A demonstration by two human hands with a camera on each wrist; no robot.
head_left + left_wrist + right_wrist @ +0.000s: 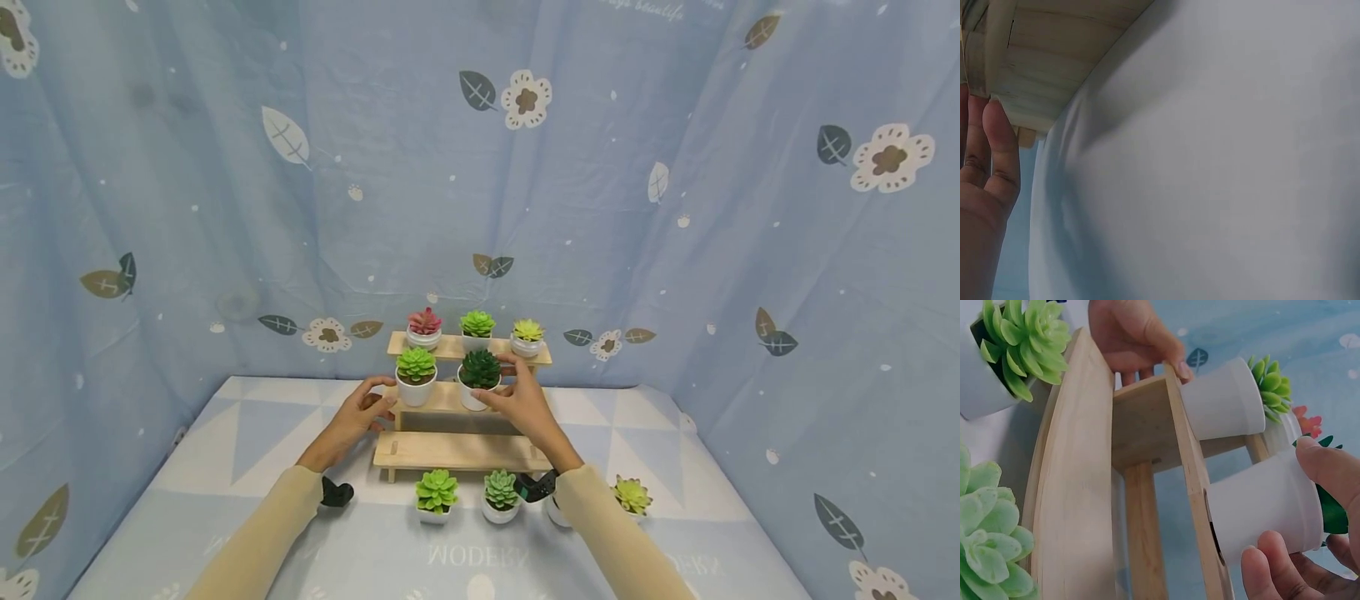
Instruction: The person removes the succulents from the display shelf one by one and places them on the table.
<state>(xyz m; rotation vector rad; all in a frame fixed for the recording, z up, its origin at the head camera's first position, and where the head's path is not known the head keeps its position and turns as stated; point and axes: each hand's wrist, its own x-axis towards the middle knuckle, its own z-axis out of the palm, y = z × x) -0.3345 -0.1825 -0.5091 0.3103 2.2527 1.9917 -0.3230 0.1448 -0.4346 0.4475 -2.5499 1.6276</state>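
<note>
Right hand pinches the white pot of the dark-green succulent between thumb and fingers. It's at the middle tier of the wooden stand, between the bright-green succulent and the tier's right edge. Mouth up, long axis roughly vertical. Right wrist cam adds what head cam doesn't: dark sliver at the pot's base, can't tell if fully seated; left hand gripping the tier's left edge, thumb above, fingers below. Left wrist cam: board underside, grain visible. Pot's smooth, tapered; rosette leaves pointed.
</note>
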